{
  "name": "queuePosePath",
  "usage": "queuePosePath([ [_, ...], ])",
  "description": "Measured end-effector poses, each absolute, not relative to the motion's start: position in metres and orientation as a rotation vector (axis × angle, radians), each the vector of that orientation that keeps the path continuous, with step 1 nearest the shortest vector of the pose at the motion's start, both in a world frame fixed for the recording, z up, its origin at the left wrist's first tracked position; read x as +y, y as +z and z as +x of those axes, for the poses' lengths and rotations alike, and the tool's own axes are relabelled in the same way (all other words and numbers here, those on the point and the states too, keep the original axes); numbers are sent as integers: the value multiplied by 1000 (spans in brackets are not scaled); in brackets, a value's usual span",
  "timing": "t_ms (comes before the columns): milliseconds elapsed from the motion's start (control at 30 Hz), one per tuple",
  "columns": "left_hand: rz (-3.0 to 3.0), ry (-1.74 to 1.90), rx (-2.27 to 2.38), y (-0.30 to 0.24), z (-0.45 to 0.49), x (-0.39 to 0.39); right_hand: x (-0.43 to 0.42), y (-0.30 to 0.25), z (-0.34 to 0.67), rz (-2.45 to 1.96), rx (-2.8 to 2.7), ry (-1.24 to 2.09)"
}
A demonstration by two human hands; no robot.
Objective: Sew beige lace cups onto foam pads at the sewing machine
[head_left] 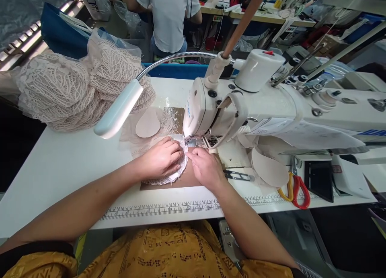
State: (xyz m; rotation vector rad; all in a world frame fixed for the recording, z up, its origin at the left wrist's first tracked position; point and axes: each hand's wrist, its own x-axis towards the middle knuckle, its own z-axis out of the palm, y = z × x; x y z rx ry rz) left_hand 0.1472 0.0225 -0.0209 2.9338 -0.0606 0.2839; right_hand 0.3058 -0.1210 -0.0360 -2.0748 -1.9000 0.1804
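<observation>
My left hand (161, 157) lies flat, fingers together, pressing a piece of pale lace fabric (176, 175) onto the table in front of the sewing machine head (205, 109). My right hand (205, 165) rests beside it, fingertips pinching the lace edge close to the needle area (189, 141). A beige oval pad (147, 123) lies just behind the lace. The part of the lace beneath my hands is hidden.
A heap of lace pieces (75, 89) sits at the back left. A gooseneck lamp (119, 109) hangs over the work. Thread snips (239, 175), red and yellow scissors (297, 187) and beige pads (268, 167) lie right. A person (169, 17) sits with their back turned behind.
</observation>
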Motion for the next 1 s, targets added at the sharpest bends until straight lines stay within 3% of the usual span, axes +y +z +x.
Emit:
queuePosePath([
  [667,2997,320,70,-26,149,32,-113,-36,304,-2250,-1775,208],
  [1000,2925,314,-178,-27,149,33,-115,-41,306,-2251,-1740,168],
])
